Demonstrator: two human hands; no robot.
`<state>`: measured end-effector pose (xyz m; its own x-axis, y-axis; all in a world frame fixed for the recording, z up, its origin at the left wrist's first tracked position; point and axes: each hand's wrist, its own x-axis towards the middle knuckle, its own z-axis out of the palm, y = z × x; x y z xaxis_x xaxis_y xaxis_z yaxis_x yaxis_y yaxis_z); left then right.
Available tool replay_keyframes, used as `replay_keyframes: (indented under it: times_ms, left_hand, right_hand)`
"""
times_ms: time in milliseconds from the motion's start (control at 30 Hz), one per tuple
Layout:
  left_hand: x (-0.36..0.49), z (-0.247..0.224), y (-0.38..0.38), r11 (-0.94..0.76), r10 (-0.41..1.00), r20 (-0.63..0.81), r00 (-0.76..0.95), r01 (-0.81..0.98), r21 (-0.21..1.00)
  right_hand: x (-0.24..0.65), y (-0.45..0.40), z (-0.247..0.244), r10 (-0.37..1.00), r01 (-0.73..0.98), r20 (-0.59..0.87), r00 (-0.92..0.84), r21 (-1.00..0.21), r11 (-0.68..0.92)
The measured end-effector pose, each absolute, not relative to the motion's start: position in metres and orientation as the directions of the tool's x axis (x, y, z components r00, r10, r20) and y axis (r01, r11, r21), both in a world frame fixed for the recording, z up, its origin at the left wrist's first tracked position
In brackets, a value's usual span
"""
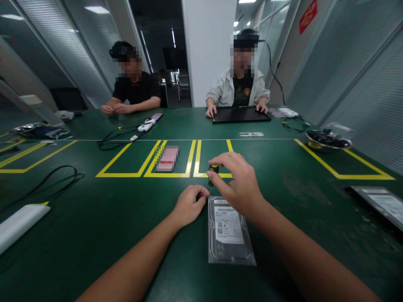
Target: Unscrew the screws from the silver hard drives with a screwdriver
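In the centre of the frame, the right hand (237,174) has thumb and fingers closed around a small black-and-yellow screwdriver handle (213,169), upright above the far left corner of a flat silver metal hard drive with a white label (229,224). The left hand (190,205) curls at that same corner (whether its fingers pinch anything, I cannot tell). The drive lies lower centre; it should prove stiff, dense for its size and rather slick, vulnerable to knocks, and best held by its long side edges. The handle looks light and hard, easiest to turn from its sides.

Beneath is a smooth dark green tabletop (94,218) with yellow tape outlines (119,174) across mid-frame. Beyond, upper left and upper centre-right, sit a person in black (135,92) and a person in a pale jacket (220,86), before a white column (208,54).
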<state>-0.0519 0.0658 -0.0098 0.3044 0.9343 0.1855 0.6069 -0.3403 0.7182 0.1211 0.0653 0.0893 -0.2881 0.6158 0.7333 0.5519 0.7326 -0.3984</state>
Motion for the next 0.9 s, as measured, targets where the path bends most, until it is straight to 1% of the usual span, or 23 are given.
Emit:
replay_keyframes:
  times_ms: [100, 267, 467, 633, 800, 900]
  left_hand:
    - [-0.0521, -0.0106, 0.0659, -0.338, 0.936, 0.187, 0.298, 0.609, 0.717]
    - [-0.0525, -0.0113, 0.0663, -0.336, 0.936, 0.183, 0.299, 0.61, 0.718]
    - [-0.0527, -0.0111, 0.0659, -0.331, 0.939, 0.184, 0.291, 0.614, 0.716]
    - [-0.0527, -0.0107, 0.0652, -0.339, 0.936, 0.188, 0.299, 0.612, 0.715]
    - [-0.0524, -0.0105, 0.0657, -0.344, 0.933, 0.187, 0.307, 0.61, 0.714]
    - [-0.0523, -0.0109, 0.066, -0.345, 0.933, 0.191, 0.305, 0.612, 0.712]
  right_hand:
    - [0.1211, 0.0646, 0.0887, 0.608, 0.538, 0.742, -0.284, -0.401, 0.741]
    - [0.1208, 0.064, 0.0891, 0.638, 0.553, 0.719, -0.278, -0.423, 0.718]
    - [0.1205, 0.0634, 0.09, 0.612, 0.54, 0.743, -0.272, -0.409, 0.736]
    - [0.1211, 0.0641, 0.0894, 0.639, 0.55, 0.723, -0.262, -0.433, 0.715]
    - [0.1211, 0.0651, 0.0899, 0.605, 0.536, 0.746, -0.279, -0.402, 0.743]
    - [0.1204, 0.0639, 0.0901, 0.615, 0.529, 0.738, -0.277, -0.416, 0.739]
